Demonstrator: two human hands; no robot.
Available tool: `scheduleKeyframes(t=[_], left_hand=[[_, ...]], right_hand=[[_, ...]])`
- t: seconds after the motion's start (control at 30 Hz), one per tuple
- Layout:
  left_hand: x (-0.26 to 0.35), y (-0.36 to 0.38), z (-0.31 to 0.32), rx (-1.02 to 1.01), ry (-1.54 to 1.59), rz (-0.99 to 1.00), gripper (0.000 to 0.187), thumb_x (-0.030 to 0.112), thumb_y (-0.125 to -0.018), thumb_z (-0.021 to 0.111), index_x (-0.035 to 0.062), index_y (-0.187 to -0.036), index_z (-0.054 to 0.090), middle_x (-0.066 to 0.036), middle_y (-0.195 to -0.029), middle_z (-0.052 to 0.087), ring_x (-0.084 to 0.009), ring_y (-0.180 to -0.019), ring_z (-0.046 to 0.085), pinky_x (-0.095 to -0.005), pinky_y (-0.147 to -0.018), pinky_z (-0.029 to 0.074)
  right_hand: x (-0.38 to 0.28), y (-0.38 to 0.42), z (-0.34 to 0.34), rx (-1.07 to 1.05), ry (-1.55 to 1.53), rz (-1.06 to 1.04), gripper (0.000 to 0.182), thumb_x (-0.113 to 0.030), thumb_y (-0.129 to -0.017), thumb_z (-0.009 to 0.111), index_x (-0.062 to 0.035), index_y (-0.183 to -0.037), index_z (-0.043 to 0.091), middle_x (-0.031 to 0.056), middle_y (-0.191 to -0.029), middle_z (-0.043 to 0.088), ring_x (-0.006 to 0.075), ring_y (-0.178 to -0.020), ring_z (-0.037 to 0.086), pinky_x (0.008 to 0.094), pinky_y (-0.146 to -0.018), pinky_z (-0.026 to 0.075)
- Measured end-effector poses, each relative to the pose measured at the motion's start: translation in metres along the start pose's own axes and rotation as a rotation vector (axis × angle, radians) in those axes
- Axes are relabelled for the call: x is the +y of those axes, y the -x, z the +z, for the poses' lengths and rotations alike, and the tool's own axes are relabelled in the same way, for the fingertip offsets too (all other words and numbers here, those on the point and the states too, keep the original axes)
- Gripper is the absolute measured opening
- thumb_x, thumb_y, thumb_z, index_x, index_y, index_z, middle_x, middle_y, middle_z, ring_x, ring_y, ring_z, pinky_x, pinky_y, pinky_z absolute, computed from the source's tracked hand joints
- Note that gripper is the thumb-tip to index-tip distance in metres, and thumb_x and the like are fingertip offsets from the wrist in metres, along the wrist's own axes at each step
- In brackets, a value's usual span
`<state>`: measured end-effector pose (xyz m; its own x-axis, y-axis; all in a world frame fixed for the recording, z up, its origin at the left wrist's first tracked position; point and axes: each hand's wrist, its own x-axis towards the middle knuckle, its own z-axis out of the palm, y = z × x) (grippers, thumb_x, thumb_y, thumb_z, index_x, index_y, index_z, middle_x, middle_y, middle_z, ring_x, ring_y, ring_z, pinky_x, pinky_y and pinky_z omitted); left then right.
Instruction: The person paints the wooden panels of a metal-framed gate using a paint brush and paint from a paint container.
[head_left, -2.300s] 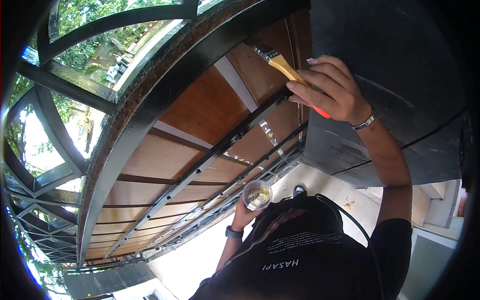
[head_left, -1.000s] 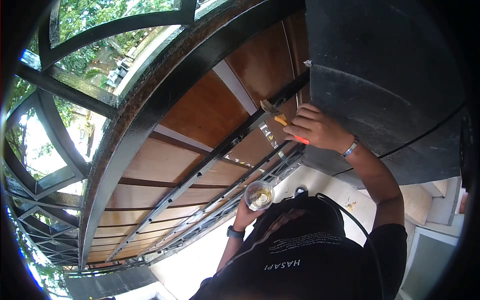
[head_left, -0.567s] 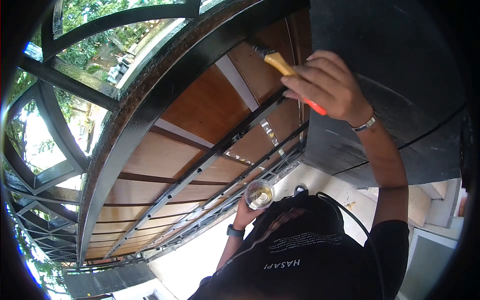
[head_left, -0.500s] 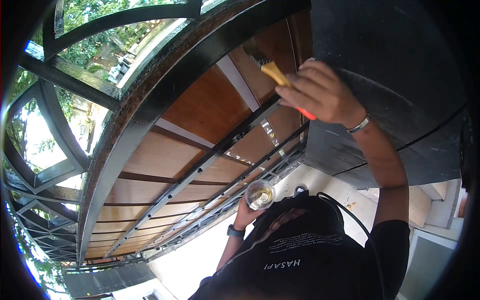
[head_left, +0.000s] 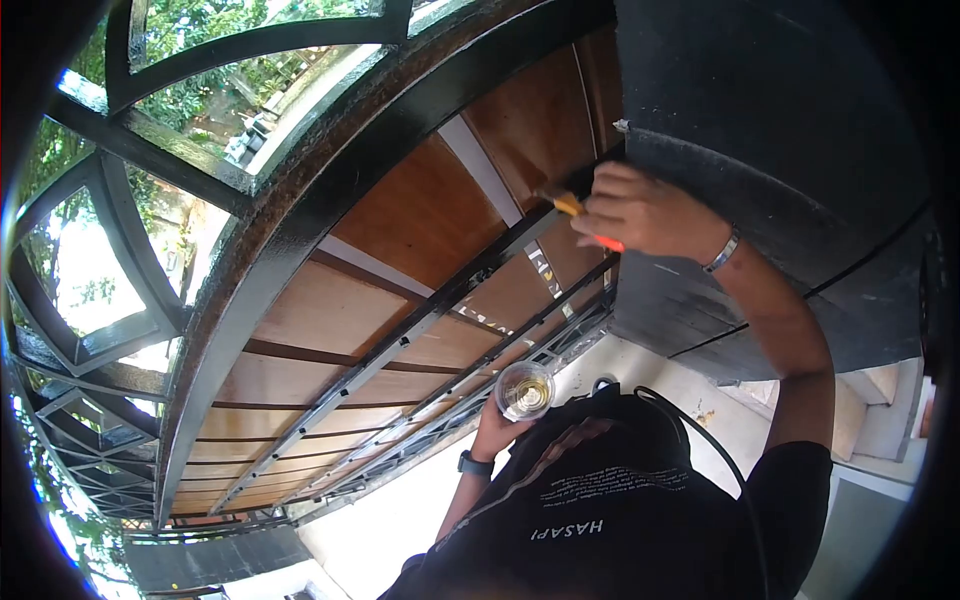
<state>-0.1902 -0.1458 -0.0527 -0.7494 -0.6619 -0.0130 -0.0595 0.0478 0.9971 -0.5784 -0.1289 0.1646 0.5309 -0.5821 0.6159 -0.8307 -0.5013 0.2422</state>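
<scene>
My right hand is closed around a paintbrush with a yellow upper part and an orange-red handle end. Its bristles, blurred by motion, are at the brown wooden panel beside a black metal bar; whether they touch is hard to tell. Lower down, close to my chest, my left hand grips a clear plastic cup with a little pale yellowish liquid in the bottom. The fingers behind the cup are partly hidden.
A curved black metal frame with rusty patches borders the panels on the left, with openwork grille beyond it. A dark wall rises close on the right. Below lies a pale floor. A black cable hangs across my shirt.
My right hand has moved slightly down with the paintbrush, whose bristles have swung from the upper panel toward the black bar. My left hand holds the cup in nearly the same place.
</scene>
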Motion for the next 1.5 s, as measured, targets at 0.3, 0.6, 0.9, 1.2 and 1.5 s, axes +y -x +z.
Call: scheduleKeyframes(t=[0.3, 0.6, 0.9, 1.2, 1.5], left_hand=[[-0.001, 0.003, -0.002, -0.009, -0.011, -0.01, 0.079, 0.003, -0.071, 0.085, 0.0002, -0.139, 0.043, -0.012, -0.131, 0.057, -0.0214, -0.122, 0.056, -0.0375, -0.105, 0.046], [-0.016, 0.013, -0.005, 0.001, -0.034, 0.003, 0.078, 0.003, -0.072, 0.084, -0.0009, -0.138, 0.042, -0.013, -0.131, 0.057, -0.0221, -0.122, 0.056, -0.0381, -0.105, 0.046], [-0.007, 0.01, -0.003, -0.017, 0.017, -0.036, 0.078, 0.002, -0.073, 0.082, -0.0008, -0.14, 0.041, -0.013, -0.133, 0.056, -0.023, -0.123, 0.056, -0.0389, -0.106, 0.046], [-0.004, 0.005, -0.002, 0.006, -0.003, -0.025, 0.079, 0.0, -0.071, 0.084, -0.0008, -0.138, 0.043, -0.013, -0.131, 0.057, -0.0214, -0.121, 0.057, -0.0372, -0.104, 0.047], [-0.017, 0.007, -0.005, -0.027, 0.026, -0.017, 0.08, 0.0, -0.074, 0.081, -0.001, -0.141, 0.038, -0.014, -0.133, 0.055, -0.0238, -0.122, 0.057, -0.0398, -0.104, 0.048]], right_hand=[[0.024, -0.031, -0.047, 0.324, 0.309, -0.046, 0.03, -0.02, -0.077, 0.077, -0.0064, -0.102, 0.068, 0.0044, -0.089, 0.064, 0.0218, -0.088, 0.061, 0.0386, -0.095, 0.049], [-0.007, 0.012, 0.012, 0.224, 0.079, 0.02, 0.03, -0.019, -0.078, 0.078, -0.0073, -0.104, 0.067, 0.0034, -0.089, 0.063, 0.0212, -0.087, 0.06, 0.0381, -0.092, 0.05], [0.001, 0.004, 0.014, 0.128, -0.113, -0.014, 0.03, -0.02, -0.077, 0.078, -0.0065, -0.1, 0.066, 0.0027, -0.081, 0.058, 0.0199, -0.085, 0.058, 0.0351, -0.092, 0.049], [0.021, -0.049, -0.032, 0.428, 0.217, -0.158, 0.03, -0.021, -0.077, 0.079, -0.0051, -0.101, 0.069, 0.0046, -0.084, 0.063, 0.0209, -0.083, 0.06, 0.0376, -0.089, 0.05], [-0.008, -0.017, 0.006, 0.327, 0.302, -0.112, 0.027, -0.019, -0.081, 0.069, -0.005, -0.105, 0.068, 0.0056, -0.089, 0.064, 0.0206, -0.086, 0.061, 0.0377, -0.092, 0.05]])
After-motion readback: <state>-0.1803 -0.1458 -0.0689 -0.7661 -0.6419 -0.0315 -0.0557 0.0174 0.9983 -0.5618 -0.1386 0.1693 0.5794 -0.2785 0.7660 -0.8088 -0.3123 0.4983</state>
